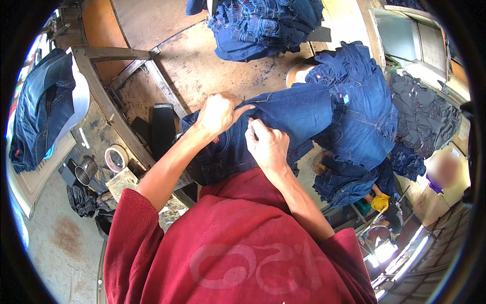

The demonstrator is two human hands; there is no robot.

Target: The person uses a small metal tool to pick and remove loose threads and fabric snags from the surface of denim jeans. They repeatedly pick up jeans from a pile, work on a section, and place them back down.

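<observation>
A pair of dark blue jeans (298, 109) lies stretched out in front of me, its waist end near my body on the left and a leg reaching right. My left hand (220, 114) is closed on the cloth near the far edge, thumb pointing right along a seam. Just right of it, my right hand (268, 143) has its fingers curled in a pinch at the denim; whether something small sits between the fingertips is hidden. A small red tag shows on the jeans beside my left wrist.
A heap of jeans (354, 101) hangs over a stand at right; a folded pile (263, 25) lies at the back. Dark garments (422, 111) lie far right. At left are a tape roll (116, 158), a metal cup (86, 171) and jeans (43, 111). Another person works at lower right.
</observation>
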